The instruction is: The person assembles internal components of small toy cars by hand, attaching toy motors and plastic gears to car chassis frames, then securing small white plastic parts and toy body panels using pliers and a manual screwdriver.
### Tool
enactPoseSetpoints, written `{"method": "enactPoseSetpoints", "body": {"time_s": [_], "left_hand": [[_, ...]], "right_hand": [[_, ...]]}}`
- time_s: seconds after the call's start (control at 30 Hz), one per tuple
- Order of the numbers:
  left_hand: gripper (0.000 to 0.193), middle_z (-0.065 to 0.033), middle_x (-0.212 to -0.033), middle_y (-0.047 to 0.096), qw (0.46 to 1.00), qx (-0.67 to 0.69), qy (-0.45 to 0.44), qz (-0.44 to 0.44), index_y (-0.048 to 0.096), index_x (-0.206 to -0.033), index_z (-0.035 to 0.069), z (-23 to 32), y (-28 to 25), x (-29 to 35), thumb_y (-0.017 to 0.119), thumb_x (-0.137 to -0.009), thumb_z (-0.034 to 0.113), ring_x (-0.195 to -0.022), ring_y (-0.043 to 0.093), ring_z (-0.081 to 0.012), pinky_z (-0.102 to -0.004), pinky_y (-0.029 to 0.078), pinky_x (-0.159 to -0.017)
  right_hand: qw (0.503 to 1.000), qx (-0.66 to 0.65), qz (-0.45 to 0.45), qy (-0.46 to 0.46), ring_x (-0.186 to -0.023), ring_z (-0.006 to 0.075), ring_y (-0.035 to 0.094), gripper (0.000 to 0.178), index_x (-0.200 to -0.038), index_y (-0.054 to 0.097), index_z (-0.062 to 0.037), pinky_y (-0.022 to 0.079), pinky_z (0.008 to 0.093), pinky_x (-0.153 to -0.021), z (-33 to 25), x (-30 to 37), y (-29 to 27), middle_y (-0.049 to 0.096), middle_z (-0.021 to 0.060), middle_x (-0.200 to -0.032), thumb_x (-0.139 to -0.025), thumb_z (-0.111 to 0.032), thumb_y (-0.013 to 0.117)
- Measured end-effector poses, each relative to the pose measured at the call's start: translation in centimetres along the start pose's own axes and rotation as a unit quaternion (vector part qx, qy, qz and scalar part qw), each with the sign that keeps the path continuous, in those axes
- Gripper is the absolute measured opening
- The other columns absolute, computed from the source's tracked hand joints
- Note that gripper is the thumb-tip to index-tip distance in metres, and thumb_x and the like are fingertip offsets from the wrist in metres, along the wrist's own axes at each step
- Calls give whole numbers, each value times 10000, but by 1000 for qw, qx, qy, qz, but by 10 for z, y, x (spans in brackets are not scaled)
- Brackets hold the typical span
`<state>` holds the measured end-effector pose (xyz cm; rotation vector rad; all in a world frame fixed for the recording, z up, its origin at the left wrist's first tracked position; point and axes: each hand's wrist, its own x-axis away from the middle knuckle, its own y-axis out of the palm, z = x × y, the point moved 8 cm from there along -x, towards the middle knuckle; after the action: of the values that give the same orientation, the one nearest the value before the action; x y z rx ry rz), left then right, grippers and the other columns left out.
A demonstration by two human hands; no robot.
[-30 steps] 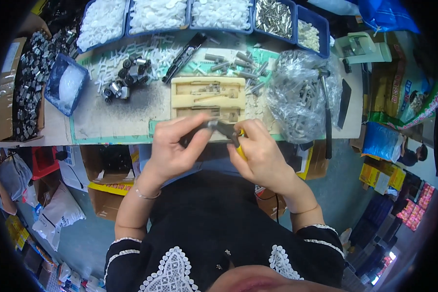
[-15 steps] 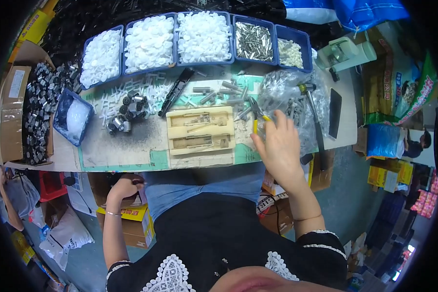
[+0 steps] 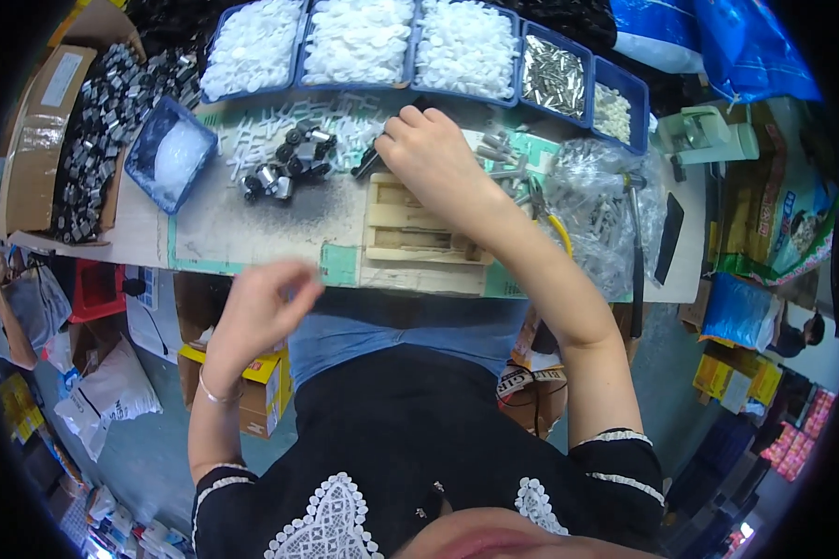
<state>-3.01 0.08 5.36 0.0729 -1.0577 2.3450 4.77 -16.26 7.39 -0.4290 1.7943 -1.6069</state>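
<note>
Left of the wooden block (image 3: 419, 228), the left hand (image 3: 256, 312) hangs off the surface (image 3: 252, 210), blurred, fingers loosely curled on nothing visible. Above the block, the right hand (image 3: 433, 158) is nearer the dark tool (image 3: 368, 166), fingers clenched at its upper end; it slants down-left.

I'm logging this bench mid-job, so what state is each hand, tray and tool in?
Right hand: stretched over the wooden jig, fingers curled by a black tool.
Left hand: raised off the bench edge, blurred, grip unclear.
Wooden jig: flat, partly covered.
White-part trays: heaped full.
Metal-part tray: filled.
Pliers: lying loose, unheld.
Plastic bag: crumpled, open.
</note>
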Motion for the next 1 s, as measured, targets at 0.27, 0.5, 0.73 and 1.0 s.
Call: {"method": "enactPoseSetpoints", "body": {"time_s": [0.27, 0.5, 0.73, 1.0], "left_hand": [[383, -65, -979, 589, 915, -213, 150, 308, 590, -1083, 66, 27, -39, -65, 697, -715, 66, -835, 598, -259, -347, 478, -656], [243, -64, -807, 592, 940, -7, 146, 310, 636, -917, 38, 14, -47, -72, 748, -704, 72, -560, 531, -162, -269, 434, -530], [296, 35, -810, 562, 910, 289, 102, 278, 639, -1092, 14, 10, -31, -63, 700, -802, 38, -631, 420, -23, -164, 339, -549], [230, -26, -929, 582, 886, 435, 53, 151, 614, -1029, -21, 12, 12, -39, 668, -806, -40, -791, 556, -57, -184, 457, -683]], "right_hand": [[970, -226, 42, 76, -914, 312, 620, 171, -887, 574, -8, 524, 358, -708, -3, 42, -23, 601, 118, -1043, -721, 17, 601], [949, -310, -16, 53, -949, 324, 622, 419, -964, 558, 18, 539, 357, -742, -26, 87, -23, 399, 215, -1369, -659, -208, 735], [979, -182, 11, 87, -1052, 337, 568, 238, -977, 603, -10, 490, 376, -855, -33, 94, -32, 524, 180, -1206, -743, -40, 638], [978, -168, -70, 106, -798, 233, 563, 319, -982, 625, -26, 459, 352, -714, -28, 107, -37, 537, 70, -838, -664, 3, 615]]}}
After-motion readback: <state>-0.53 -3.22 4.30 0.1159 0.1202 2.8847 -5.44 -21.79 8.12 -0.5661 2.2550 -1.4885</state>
